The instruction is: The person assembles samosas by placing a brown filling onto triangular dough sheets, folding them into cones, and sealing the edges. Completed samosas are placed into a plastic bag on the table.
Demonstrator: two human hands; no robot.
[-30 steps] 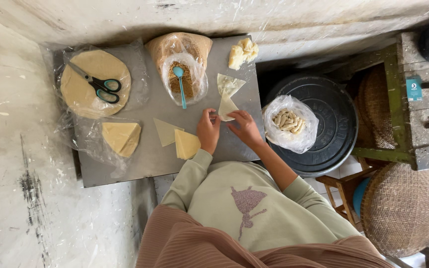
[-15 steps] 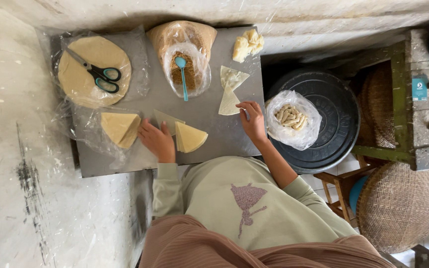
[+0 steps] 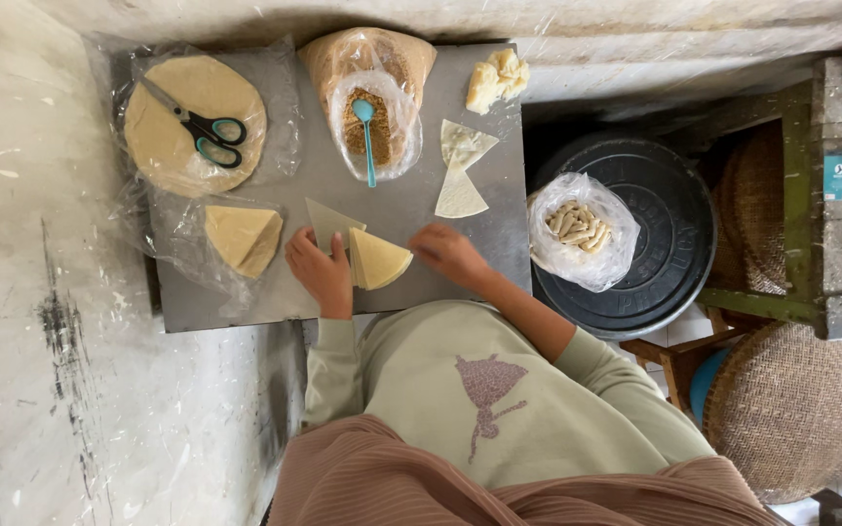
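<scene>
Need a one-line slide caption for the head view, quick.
Left hand on a wedge-shaped dough stack, right hand beside it on the grey work board.

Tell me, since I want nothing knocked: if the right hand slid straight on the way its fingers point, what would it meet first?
The right hand points left across the tray, so it would probably first meet the wedge stack beside the left hand. This overhead view does not show how high it is above the tray.

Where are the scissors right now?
In the head view, the scissors lie on the round dough stack at the grey board's far-left corner, away from both hands.
</scene>
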